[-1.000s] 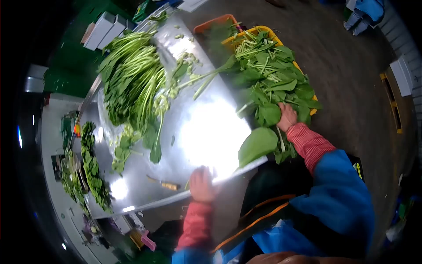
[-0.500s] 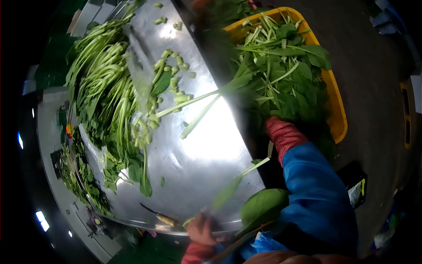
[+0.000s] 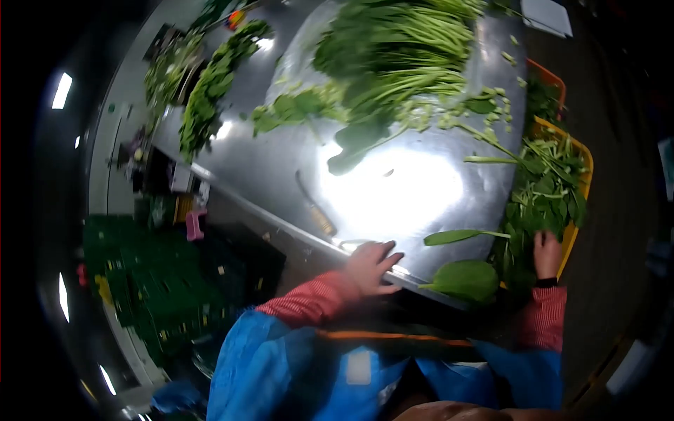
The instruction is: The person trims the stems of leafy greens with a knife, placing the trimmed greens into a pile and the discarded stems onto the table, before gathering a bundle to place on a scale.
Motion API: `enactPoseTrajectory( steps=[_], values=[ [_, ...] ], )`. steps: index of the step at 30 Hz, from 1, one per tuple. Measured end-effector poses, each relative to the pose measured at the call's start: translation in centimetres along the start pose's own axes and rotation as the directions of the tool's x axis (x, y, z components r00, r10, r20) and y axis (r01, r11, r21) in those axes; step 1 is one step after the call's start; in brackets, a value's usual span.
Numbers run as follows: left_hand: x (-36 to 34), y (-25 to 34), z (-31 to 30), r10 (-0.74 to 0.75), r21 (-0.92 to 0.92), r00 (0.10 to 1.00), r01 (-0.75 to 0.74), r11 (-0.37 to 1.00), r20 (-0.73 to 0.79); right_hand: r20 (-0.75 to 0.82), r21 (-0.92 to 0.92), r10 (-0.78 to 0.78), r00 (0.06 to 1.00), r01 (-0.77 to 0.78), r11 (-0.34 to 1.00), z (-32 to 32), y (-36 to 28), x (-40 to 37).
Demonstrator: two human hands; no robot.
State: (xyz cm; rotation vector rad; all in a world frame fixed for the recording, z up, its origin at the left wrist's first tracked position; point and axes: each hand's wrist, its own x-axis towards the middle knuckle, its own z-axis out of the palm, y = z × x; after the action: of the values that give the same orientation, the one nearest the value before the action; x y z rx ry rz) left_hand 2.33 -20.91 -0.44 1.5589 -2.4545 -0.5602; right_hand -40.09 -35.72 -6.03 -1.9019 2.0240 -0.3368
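My left hand point(image 3: 371, 268) is at the near edge of the metal table point(image 3: 267, 217), fingers spread and nothing in them. Near it on the table lies a curved-blade knife point(image 3: 322, 221) with a light handle. On the right, my right hand point(image 3: 547, 254) is at the near end of a yellow basket point(image 3: 585, 165), fingers curled in against leafy greens point(image 3: 537, 200); the fingertips are partly hidden. Between the hands, a broad loose leaf point(image 3: 465, 281) and a narrower leaf on a stalk point(image 3: 456, 237) lie by the table's right corner.
A large heap of long-stemmed greens point(image 3: 421, 63) covers the table's far side, with cut stem pieces point(image 3: 495, 105) beside it. More greens point(image 3: 210, 95) lie far left. Green crates point(image 3: 168, 281) and a pink stool point(image 3: 196, 224) stand left of the table.
The view has turned and shifted left. My right hand, earlier hidden among the greens, now shows at the basket's near end. My left hand's fingers are now spread.
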Motion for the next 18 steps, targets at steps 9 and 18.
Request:
enactPoseTrajectory(
  steps=[9,18],
  values=[
    [-3.7,-3.8,-3.9,0.205,-0.321,0.978,-0.209,0.924,-0.046,0.078,0.466,-0.568,0.820,0.473,0.747,7.2,-32.3,-4.9],
    [-7.3,-21.1,-14.7,-0.019,-0.343,0.954,-0.089,0.935,-0.300,0.206,0.259,-0.670,0.713,0.621,0.740,18.4,-46.1,-9.5]
  ],
)
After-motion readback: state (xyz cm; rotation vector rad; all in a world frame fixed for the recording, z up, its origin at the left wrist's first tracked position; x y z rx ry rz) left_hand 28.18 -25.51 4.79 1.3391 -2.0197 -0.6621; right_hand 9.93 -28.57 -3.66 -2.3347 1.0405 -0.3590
